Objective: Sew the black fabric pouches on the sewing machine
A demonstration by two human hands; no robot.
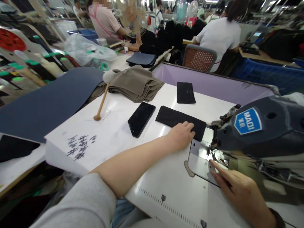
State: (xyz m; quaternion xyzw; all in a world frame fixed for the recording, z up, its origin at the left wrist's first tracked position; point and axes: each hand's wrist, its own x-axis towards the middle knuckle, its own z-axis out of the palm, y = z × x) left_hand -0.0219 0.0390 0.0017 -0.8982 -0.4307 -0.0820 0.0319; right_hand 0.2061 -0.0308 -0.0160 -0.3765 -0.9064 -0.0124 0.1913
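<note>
My left hand (180,136) lies on the right part of a folded black fabric strip (169,116), its fingers curled over the cloth. The strip lies flat on the white table, left of the needle of a sewing machine (258,126). My right hand (239,186) is at the metal needle plate (200,160), just in front of the presser foot (209,150). Its forefinger and thumb stretch toward the foot, a little apart, with nothing visible between them. The other fingers of this hand are partly hidden.
A black phone (142,119) and a smaller black fabric piece (186,92) lie on the table. Further left are a wooden stick (102,103), stacked brown cloth (135,82) and a sheet with handwriting (71,129). A purple panel (201,80) borders the far side. Co-workers sit beyond.
</note>
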